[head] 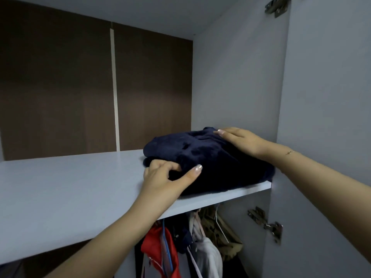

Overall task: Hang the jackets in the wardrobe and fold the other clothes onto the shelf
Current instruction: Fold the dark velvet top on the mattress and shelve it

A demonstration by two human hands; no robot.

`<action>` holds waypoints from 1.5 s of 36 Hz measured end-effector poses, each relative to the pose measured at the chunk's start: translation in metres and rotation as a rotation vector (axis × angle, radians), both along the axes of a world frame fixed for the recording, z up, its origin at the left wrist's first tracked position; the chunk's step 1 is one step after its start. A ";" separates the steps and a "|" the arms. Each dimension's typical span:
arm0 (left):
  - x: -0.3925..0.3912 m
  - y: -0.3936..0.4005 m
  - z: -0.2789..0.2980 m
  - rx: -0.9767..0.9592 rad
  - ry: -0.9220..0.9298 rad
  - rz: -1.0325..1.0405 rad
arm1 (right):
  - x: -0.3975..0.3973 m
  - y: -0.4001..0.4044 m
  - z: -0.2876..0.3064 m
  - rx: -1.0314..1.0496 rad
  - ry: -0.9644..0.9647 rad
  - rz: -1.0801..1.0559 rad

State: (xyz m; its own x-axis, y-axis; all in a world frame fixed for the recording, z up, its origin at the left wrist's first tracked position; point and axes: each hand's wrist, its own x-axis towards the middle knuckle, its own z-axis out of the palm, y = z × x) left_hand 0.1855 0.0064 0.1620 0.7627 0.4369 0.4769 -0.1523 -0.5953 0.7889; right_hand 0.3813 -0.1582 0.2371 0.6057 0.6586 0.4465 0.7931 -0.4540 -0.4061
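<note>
With the left hand [166, 177] pinching the folded navy garment [208, 157] and the right hand [239, 140] flat on top – open, gripping nothing – slide it squarely back on the shelf [70, 187]

Brown back panel [60, 87] behind, a pale strip [114, 87] running down it; one metal hinge [267, 223] below-right of the fingers, another hinge [276, 6] high above.

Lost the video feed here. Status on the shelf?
Left hand gripping the folded navy garment's front edge. Right hand flat on top. Garment on the shelf, right end. Jackets hanging below; nothing in the way.
</note>
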 end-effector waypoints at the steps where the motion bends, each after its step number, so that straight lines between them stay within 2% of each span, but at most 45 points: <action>1: 0.001 -0.003 0.000 0.025 -0.017 -0.011 | 0.000 -0.004 -0.004 -0.010 0.061 0.011; 4: 0.002 -0.007 0.000 0.091 -0.087 0.006 | 0.002 -0.008 -0.021 -0.079 0.065 -0.008; 8: -0.003 -0.007 -0.004 0.116 -0.189 0.048 | 0.005 -0.010 -0.032 -0.033 0.058 -0.027; 12: -0.011 -0.010 -0.015 0.151 -0.199 0.067 | 0.004 -0.013 -0.035 -0.020 0.084 -0.014; 16: -0.021 -0.015 -0.014 0.058 -0.176 0.079 | -0.004 -0.015 -0.030 -0.010 0.101 0.011; 21: -0.047 -0.028 -0.017 0.172 -0.238 0.206 | -0.027 -0.044 -0.020 0.142 0.246 0.104; 25: -0.060 -0.049 -0.026 0.064 -0.280 0.203 | -0.063 -0.084 -0.040 0.410 0.362 0.213; 31: -0.069 -0.099 -0.051 -0.204 -0.186 -0.087 | -0.118 -0.127 -0.102 0.616 0.554 0.374; 36: -0.083 -0.123 -0.076 -0.414 -0.081 -0.330 | -0.164 -0.150 -0.146 0.739 0.732 0.333; 39: -0.096 -0.131 -0.094 -0.530 -0.003 -0.482 | -0.199 -0.171 -0.170 0.792 0.738 0.247; 45: -0.111 -0.159 -0.133 -0.782 0.084 -0.744 | -0.278 -0.215 -0.224 1.101 0.758 0.026; 50: -0.136 -0.208 -0.171 -0.844 0.196 -0.928 | -0.360 -0.255 -0.251 1.095 0.692 -0.282; 54: -0.167 -0.262 -0.191 -0.889 0.303 -1.059 | -0.425 -0.301 -0.268 1.215 0.664 -0.505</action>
